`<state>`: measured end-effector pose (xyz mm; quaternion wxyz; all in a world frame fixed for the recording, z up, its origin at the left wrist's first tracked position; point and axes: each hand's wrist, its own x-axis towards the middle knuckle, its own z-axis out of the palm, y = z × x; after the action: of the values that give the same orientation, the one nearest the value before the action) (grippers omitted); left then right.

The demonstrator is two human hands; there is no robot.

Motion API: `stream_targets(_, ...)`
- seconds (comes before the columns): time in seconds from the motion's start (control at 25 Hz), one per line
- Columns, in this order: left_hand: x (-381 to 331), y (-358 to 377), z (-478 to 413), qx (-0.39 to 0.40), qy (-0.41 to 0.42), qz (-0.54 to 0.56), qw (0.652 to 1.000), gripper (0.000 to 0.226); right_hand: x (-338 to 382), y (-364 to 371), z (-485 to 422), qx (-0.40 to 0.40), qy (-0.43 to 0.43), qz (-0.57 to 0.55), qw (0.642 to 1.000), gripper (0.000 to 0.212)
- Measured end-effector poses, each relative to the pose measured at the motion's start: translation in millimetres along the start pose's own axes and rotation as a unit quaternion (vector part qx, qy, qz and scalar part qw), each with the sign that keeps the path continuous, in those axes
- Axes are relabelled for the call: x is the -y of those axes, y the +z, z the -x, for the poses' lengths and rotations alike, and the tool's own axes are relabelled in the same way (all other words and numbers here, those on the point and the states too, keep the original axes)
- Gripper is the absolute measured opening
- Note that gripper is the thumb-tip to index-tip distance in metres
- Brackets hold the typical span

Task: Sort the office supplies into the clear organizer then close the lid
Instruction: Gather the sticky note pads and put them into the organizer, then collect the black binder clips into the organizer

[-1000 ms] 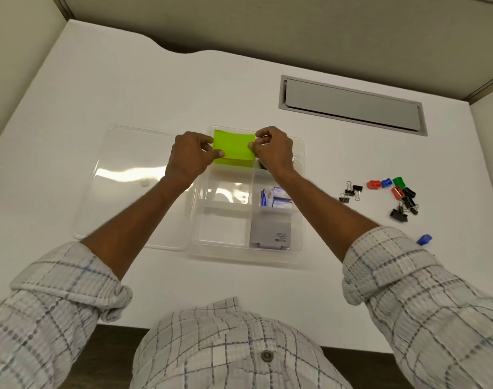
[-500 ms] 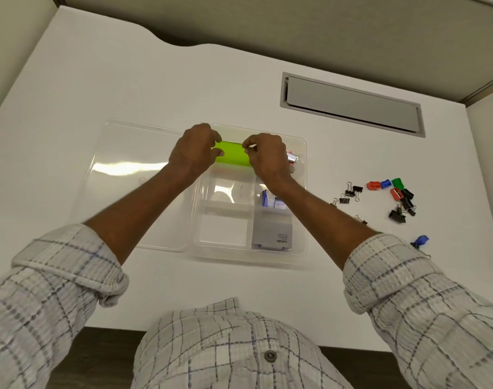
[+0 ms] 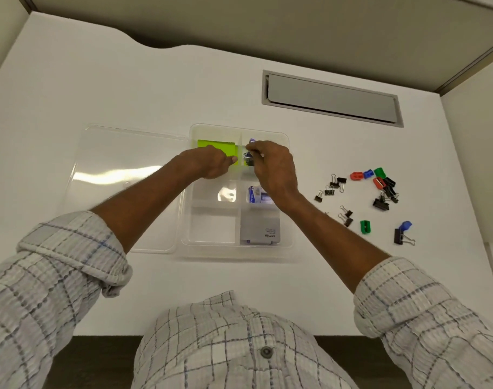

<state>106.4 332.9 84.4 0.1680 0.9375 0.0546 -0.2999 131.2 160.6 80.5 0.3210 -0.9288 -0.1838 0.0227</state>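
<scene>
The clear organizer (image 3: 211, 228) stands open on the white desk, its lid (image 3: 121, 178) lying flat to the left. A green sticky-note pad (image 3: 216, 144) lies in the back-left compartment. My left hand (image 3: 209, 164) is on the pad's near edge, fingers curled and thumb on top. My right hand (image 3: 273, 169) hovers over the back-right compartment with curled fingers beside small clips (image 3: 249, 160); whether it holds one is unclear. A grey box (image 3: 260, 228) fills the front-right compartment, and a blue-white packet (image 3: 256, 193) sits in the middle-right one.
Loose black binder clips (image 3: 332, 186) and red, blue and green sharpeners (image 3: 366, 175) lie on the desk to the right. Nearer me are a green sharpener (image 3: 365, 226) and another binder clip (image 3: 399, 237). A grey hatch (image 3: 331, 99) is set into the desk behind.
The green pad went down from both hands into the back-left compartment. My right hand let go of it and shifted right over the neighbouring compartment.
</scene>
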Motion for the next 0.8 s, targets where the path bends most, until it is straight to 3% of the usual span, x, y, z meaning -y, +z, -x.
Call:
stream_targets(0.24,-35,1,18,-0.102,0.110,0.001,0.989,0.055,-42,-32,61,-0.049,0.025,0.021,0.998,0.023)
stream_targets(0.48,-117,38,33,-0.135,0.222,-0.047,0.965,0.064,-96,-67,111,-0.112,0.044,0.033,0.992,0.024)
stream_targets(0.8,-196,85,26,-0.125,0.268,-0.059,0.953,0.056,-164,-114,148,-0.124,0.109,0.026,0.986,0.030)
